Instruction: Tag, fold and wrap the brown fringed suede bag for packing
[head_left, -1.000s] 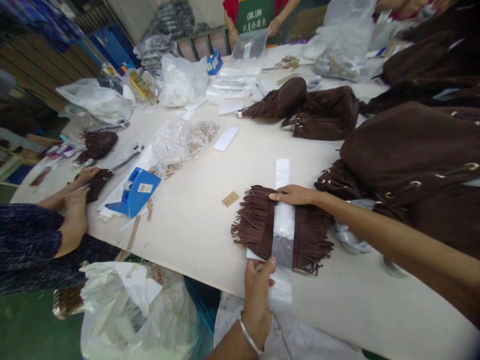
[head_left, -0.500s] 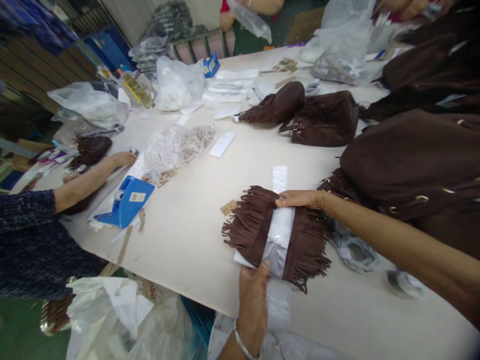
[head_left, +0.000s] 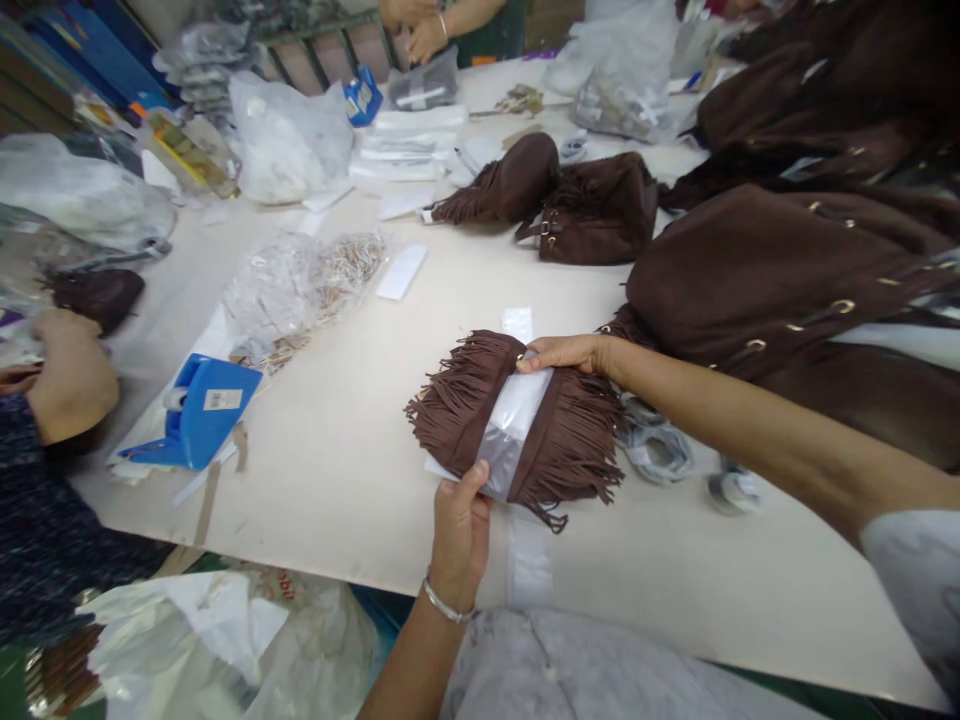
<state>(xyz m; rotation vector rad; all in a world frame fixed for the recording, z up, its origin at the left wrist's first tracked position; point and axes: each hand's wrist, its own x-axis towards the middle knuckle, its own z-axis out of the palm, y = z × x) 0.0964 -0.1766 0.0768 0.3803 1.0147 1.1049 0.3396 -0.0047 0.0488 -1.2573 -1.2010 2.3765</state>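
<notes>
A brown fringed suede piece (head_left: pixel 457 405) lies on the white table (head_left: pixel 337 470) in front of me, with a clear plastic strip (head_left: pixel 511 425) wrapped across its middle. My left hand (head_left: pixel 459 530) grips the near edge of the piece and the strip, thumb on top. My right hand (head_left: pixel 566 353) presses its fingers on the far end of the strip at the piece's top edge. A silver bangle sits on my left wrist.
Dark brown suede bags (head_left: pixel 757 280) are piled at the right, with two smaller ones (head_left: pixel 592 210) behind. A blue tape dispenser (head_left: pixel 199 410) and a clear bag of tags (head_left: pixel 300 285) lie to the left. A co-worker's hand (head_left: pixel 71 375) is at far left. Another person's hands (head_left: pixel 420 30) are at the far end.
My left hand has moved up from the strip's loose end onto the piece's near edge. The fringed piece has turned slightly. The co-worker's arm at left has drawn back.
</notes>
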